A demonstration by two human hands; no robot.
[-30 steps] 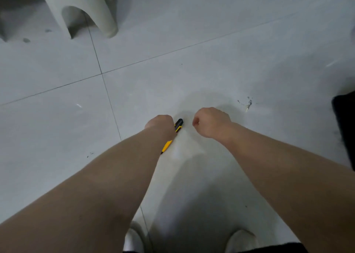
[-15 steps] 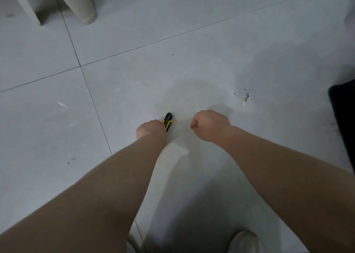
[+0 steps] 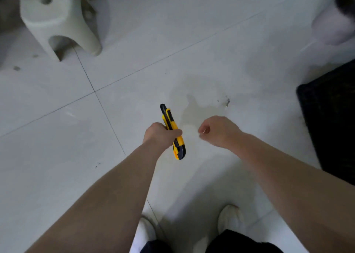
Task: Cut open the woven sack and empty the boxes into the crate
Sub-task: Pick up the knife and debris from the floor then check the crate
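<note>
My left hand [image 3: 160, 135] grips a yellow and black utility knife [image 3: 172, 127] around its middle, its black tip pointing away from me over the pale tiled floor. My right hand [image 3: 217, 130] hovers a short way to the right of the knife with its fingers curled in a loose fist, nothing visibly held in it. A black crate [image 3: 330, 118] stands at the right edge, partly cut off. No woven sack or boxes can be made out with certainty.
A white plastic stool [image 3: 57, 20] stands at the far left. A pale rounded object [image 3: 332, 25] lies blurred at the top right corner. My two white shoes [image 3: 229, 217] show at the bottom. Small dark debris [image 3: 227, 101] dots the floor ahead.
My left hand has lifted the knife off the floor and turned it, so much more of it shows. The view has tilted up, bringing in the stool and the crate.
</note>
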